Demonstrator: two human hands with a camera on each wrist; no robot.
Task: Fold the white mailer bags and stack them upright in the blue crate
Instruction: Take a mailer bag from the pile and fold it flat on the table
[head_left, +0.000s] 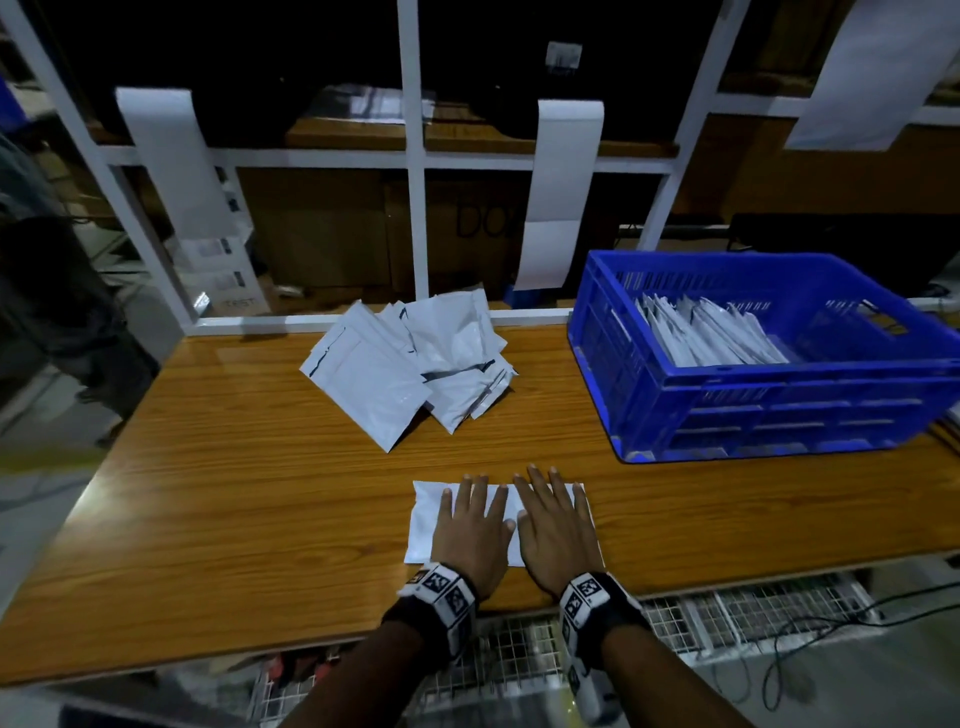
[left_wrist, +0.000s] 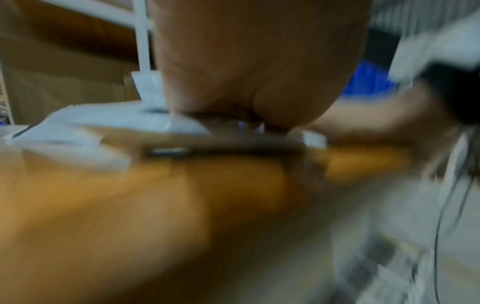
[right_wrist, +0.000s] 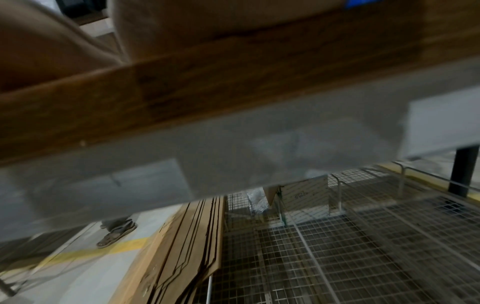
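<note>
A folded white mailer bag (head_left: 423, 525) is pressed flat on the desk (head_left: 234, 493), long axis nine-to-three, under the open-fingered left hand (head_left: 472, 530) and right hand (head_left: 556, 530), nothing gripped; the blue crate (head_left: 649, 415) lies at two o'clock, nearer the right hand.

A glossy orange-brown wood-grain tabletop (head_left: 234, 493) is backed by a white metal frame (head_left: 415, 156). Brown cardboard boxes (head_left: 322, 228) are stacked behind it in dim light. Wire mesh shelving (right_wrist: 363, 257) is seen below.
</note>
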